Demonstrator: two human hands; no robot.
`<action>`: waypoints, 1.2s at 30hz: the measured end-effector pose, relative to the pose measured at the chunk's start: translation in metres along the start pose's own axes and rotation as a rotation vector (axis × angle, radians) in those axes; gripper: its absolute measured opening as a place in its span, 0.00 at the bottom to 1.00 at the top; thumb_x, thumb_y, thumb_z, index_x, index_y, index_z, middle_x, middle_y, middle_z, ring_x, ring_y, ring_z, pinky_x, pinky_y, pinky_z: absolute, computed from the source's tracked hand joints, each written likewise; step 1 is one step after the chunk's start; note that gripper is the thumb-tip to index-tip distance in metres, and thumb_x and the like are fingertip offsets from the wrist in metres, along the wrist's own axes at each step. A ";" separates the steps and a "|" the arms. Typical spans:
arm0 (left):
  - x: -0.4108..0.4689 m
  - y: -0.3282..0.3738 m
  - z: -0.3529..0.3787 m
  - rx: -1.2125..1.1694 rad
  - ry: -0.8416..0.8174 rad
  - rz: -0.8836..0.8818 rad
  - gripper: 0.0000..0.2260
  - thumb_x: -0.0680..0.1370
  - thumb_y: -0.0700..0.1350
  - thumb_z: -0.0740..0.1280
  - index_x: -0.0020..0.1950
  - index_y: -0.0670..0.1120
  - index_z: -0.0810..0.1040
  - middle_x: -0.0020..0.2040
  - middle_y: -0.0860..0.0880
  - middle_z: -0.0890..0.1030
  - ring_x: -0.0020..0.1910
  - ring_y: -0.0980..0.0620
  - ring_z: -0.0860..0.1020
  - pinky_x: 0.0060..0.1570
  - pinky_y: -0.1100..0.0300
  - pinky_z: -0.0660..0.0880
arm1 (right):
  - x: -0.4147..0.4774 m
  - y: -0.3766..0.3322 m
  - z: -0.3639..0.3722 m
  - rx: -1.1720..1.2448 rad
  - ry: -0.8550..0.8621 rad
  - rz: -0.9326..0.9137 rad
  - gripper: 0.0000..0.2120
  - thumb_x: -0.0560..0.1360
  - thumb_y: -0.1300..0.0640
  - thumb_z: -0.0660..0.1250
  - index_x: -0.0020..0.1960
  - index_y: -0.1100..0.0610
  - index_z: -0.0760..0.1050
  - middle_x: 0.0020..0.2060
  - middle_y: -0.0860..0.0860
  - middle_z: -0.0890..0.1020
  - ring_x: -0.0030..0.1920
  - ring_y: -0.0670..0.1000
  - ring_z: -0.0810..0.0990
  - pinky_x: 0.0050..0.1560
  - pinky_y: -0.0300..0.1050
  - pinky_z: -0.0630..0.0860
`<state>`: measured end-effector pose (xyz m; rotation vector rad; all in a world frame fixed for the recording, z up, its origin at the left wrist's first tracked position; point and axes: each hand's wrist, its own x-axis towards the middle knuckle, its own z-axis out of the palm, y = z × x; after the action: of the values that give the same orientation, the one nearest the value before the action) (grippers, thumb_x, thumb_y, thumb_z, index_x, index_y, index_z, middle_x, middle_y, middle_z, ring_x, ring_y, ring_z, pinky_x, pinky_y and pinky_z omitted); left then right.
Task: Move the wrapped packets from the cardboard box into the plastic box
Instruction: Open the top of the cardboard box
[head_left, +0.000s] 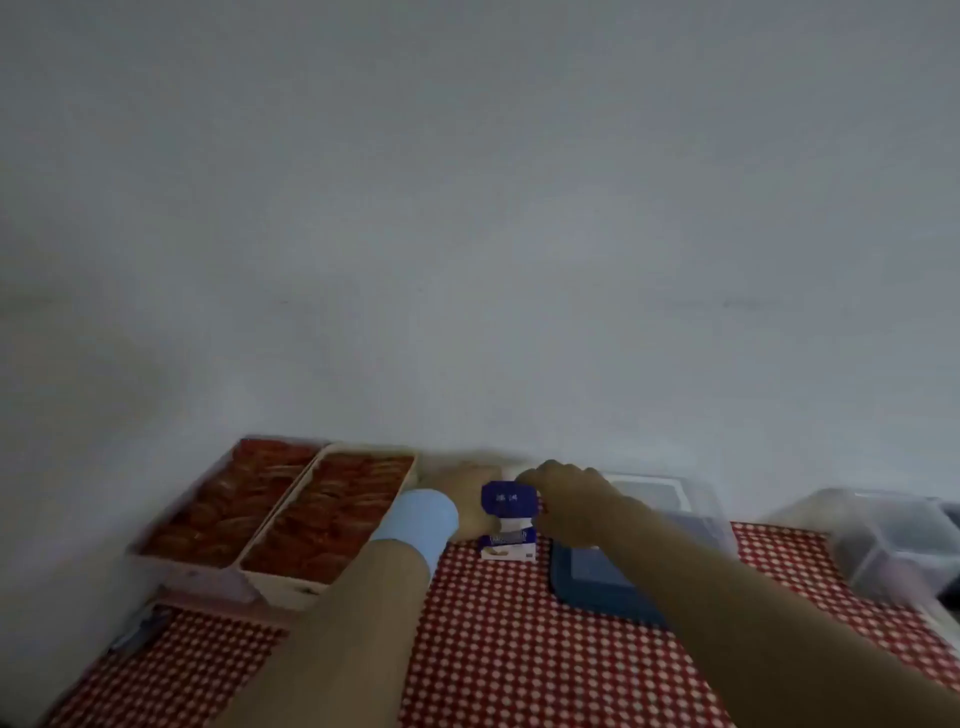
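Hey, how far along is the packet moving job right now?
Done: nothing confirmable; blur hides what the plastic box holds. In hand: the left hand and right hand are both at the cardboard box, its flap up. Left: likely the whole transfer; nothing shows in transit.

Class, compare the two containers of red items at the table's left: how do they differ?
The clear plastic container has see-through walls; the beige container has opaque, cardboard-like walls. The clear plastic container lies outermost; the beige container sits nearer the middle. Both are oblong, open-topped, full of red packets.
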<state>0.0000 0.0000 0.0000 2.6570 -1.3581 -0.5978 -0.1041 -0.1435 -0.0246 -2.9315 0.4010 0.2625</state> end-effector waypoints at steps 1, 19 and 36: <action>0.006 -0.004 0.007 -0.030 0.015 0.030 0.13 0.74 0.48 0.69 0.58 0.48 0.75 0.54 0.49 0.78 0.52 0.47 0.78 0.56 0.50 0.76 | 0.007 0.002 0.008 -0.007 0.003 -0.004 0.26 0.78 0.52 0.65 0.75 0.48 0.63 0.65 0.53 0.73 0.64 0.56 0.74 0.65 0.55 0.70; 0.003 -0.039 0.104 -0.469 0.509 0.221 0.26 0.72 0.41 0.75 0.66 0.57 0.71 0.64 0.55 0.76 0.61 0.56 0.75 0.62 0.58 0.74 | -0.031 0.001 0.063 -0.087 0.490 -0.124 0.19 0.79 0.55 0.66 0.68 0.47 0.68 0.62 0.47 0.77 0.62 0.52 0.75 0.72 0.56 0.58; -0.041 0.000 0.155 -0.704 0.520 0.274 0.14 0.80 0.50 0.67 0.66 0.55 0.77 0.63 0.53 0.79 0.59 0.55 0.78 0.59 0.55 0.78 | -0.108 -0.006 0.132 0.217 0.812 -0.121 0.17 0.74 0.50 0.73 0.61 0.47 0.74 0.57 0.43 0.81 0.56 0.47 0.78 0.58 0.42 0.70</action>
<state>-0.0817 0.0463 -0.1302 1.8447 -1.0649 -0.2494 -0.2247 -0.0858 -0.1303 -2.6953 0.3122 -0.9468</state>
